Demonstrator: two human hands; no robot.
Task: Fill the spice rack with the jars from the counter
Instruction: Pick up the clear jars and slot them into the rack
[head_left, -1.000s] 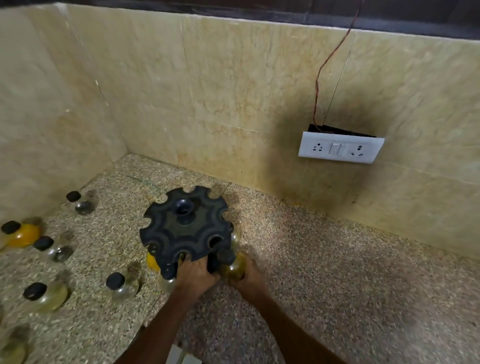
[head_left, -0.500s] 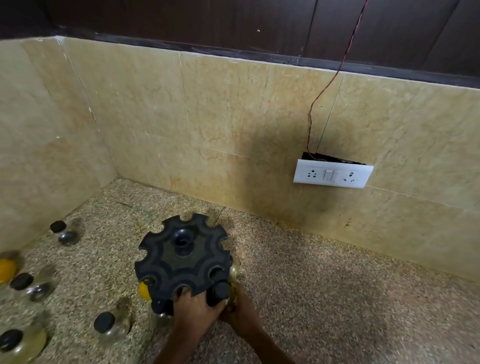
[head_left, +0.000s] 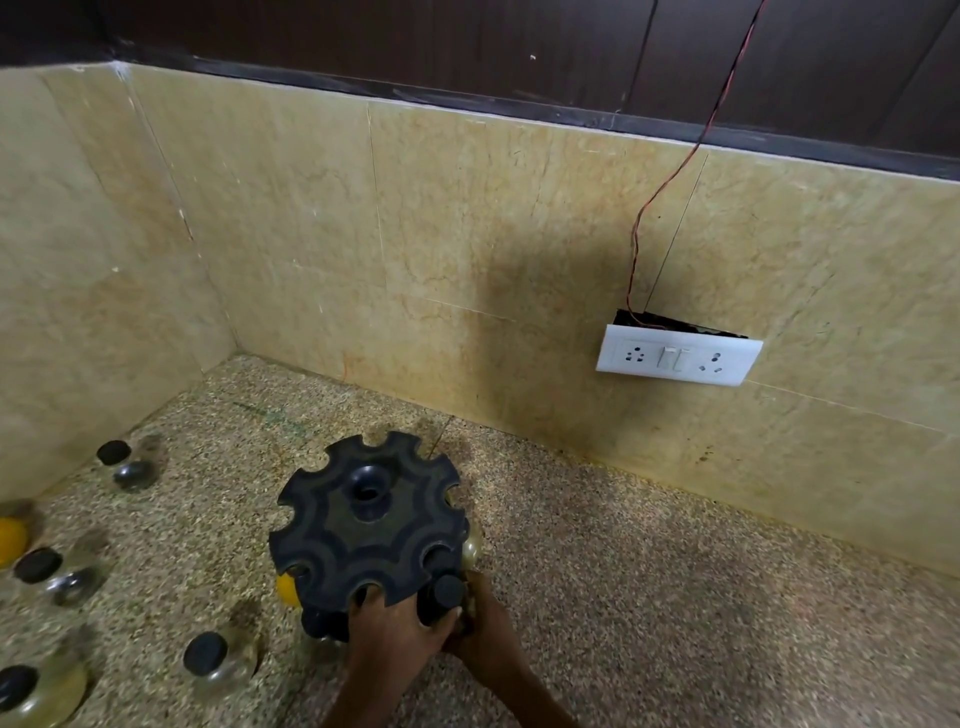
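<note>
We are steadying the round black plastic spice rack (head_left: 370, 530), scalloped with open notches around its rim, near the middle of the speckled granite counter (head_left: 649, 597), our left hand (head_left: 397, 636) gripping its near edge. Our right hand (head_left: 485, 626) is closing around a clear glass jar with a black cap (head_left: 445, 597) at the rack's near-right notch. More black-capped glass jars (head_left: 210, 657) are lying scattered left, while the right side is offering open room below the white switch plate (head_left: 678, 356).

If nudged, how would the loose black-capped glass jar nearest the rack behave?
The round clear glass jar with black cap looks bulbous, so it may rock or roll. Its smooth glass is probably slippery and breakable on the speckled stone counter. It seems nearly empty, so likely light.
</note>
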